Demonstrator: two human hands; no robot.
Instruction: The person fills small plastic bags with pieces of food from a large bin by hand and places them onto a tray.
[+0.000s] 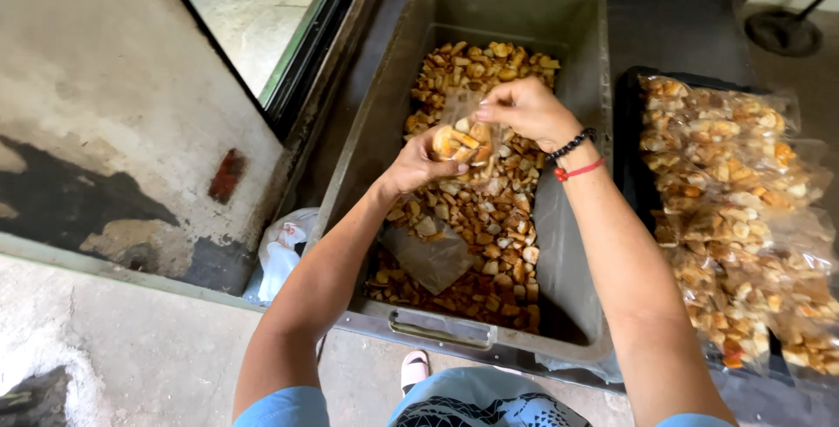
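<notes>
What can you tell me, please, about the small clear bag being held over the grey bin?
The small clear bag is thin, see-through plastic, partly filled with golden-brown toasted chunks like those in the grey bin below it. It is held up above the loose chunks, mouth upward. The left hand cups it from below and the side, while the right hand pinches its top edge. Its lower part is blurred against the pile.

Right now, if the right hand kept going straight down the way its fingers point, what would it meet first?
The right hand would first meet the small clear bag of golden pieces held by the left hand, then probably the loose pieces in the grey tub; depth is unclear.
</notes>
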